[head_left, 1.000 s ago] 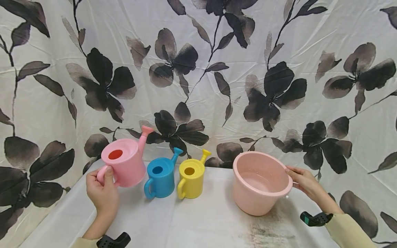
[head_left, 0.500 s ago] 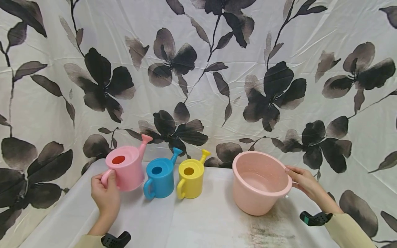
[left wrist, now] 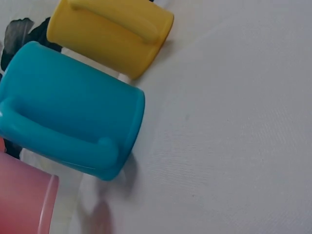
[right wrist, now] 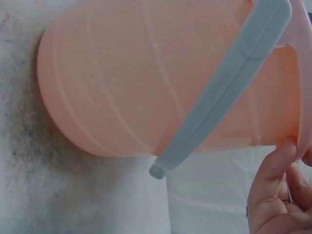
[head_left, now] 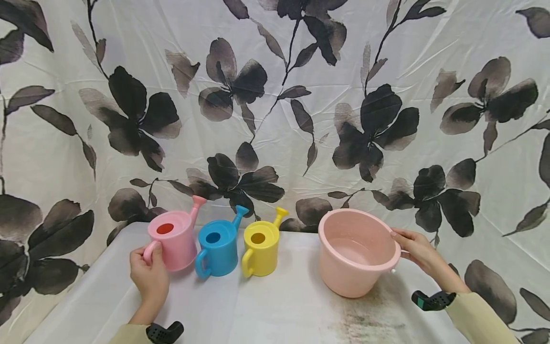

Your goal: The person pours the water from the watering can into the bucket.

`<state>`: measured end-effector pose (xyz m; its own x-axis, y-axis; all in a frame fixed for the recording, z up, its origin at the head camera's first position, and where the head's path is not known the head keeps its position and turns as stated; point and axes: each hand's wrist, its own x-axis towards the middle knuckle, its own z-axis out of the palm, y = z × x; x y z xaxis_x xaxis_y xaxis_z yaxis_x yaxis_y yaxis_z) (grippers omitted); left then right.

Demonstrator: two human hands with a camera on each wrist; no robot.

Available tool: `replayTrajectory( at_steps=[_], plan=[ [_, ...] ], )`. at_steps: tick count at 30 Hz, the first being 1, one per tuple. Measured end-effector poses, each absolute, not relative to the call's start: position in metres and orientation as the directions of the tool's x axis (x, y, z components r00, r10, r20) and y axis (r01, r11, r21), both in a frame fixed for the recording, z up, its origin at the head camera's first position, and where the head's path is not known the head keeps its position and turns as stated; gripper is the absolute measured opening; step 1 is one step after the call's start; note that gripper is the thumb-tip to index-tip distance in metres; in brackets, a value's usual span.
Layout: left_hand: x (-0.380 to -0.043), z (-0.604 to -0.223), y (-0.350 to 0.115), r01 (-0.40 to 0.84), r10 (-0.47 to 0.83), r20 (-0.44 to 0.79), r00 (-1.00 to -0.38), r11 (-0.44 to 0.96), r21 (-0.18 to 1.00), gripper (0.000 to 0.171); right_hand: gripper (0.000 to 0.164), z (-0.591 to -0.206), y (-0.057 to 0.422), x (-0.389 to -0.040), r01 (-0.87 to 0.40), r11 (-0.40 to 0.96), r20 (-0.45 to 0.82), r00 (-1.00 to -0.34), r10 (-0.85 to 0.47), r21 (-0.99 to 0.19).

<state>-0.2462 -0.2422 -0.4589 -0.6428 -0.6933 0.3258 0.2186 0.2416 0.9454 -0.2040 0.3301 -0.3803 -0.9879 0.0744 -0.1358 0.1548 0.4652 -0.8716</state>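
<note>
My left hand [head_left: 150,277] grips the handle of a pink watering can [head_left: 176,248] at the left of the table. The can stands upright; I cannot tell whether its base touches the cloth. Just right of it are a blue watering can [head_left: 220,253] and a yellow watering can [head_left: 263,253], their handles toward me. On the right, my right hand [head_left: 418,251] holds the rim of a pink bucket [head_left: 348,274], thumb on top. Curled fingers [right wrist: 273,168] show under that rim in the right wrist view, where a grey bucket handle [right wrist: 219,92] slants down the side.
White cloth covers the table [head_left: 275,310]. A dark smudged patch [head_left: 365,322] marks it in front of the bucket. Behind stands a white curtain [head_left: 266,119] with dark flowers, close to the cans and the bucket.
My left hand has lowered the pink watering can and brought it more upright, beside the blue one. The right hand keeps its hold on the bucket. The head view has shifted slightly.
</note>
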Motion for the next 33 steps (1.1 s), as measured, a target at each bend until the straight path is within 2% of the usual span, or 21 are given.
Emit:
replayTrajectory(
  at_steps=[7,11,16,17,28,33],
  plan=[
    [-0.252,-0.470,-0.242,0.212,-0.693,0.338,-0.637,0.264,0.941,0.018,0.069,-0.380,0.329,-0.205,0.168,0.475,-0.144,-0.986,0.087,-0.864],
    [-0.254,-0.473,-0.241,0.190,-0.696,0.336,-0.635,0.281,0.941,0.011,0.070,-0.379,0.329,-0.206,0.169,0.480,-0.145,-0.986,0.088,-0.861],
    [-0.257,-0.474,-0.243,0.132,-0.690,0.298,-0.660,0.283,0.950,0.041,0.068,-0.378,0.330,-0.206,0.155,0.472,-0.137,-0.988,0.073,-0.868],
    [-0.258,-0.475,-0.243,0.123,-0.689,0.291,-0.664,0.284,0.951,0.042,0.067,-0.378,0.330,-0.206,0.157,0.468,-0.138,-0.988,0.074,-0.870],
    [-0.265,-0.486,-0.251,0.095,-0.690,0.279,-0.668,0.293,0.951,0.042,0.067,-0.379,0.330,-0.206,0.152,0.472,-0.131,-0.988,0.078,-0.868],
    [-0.266,-0.489,-0.254,0.085,-0.695,0.250,-0.675,0.263,0.961,0.032,0.067,-0.379,0.330,-0.206,0.165,0.463,-0.138,-0.986,0.092,-0.871]
  ],
)
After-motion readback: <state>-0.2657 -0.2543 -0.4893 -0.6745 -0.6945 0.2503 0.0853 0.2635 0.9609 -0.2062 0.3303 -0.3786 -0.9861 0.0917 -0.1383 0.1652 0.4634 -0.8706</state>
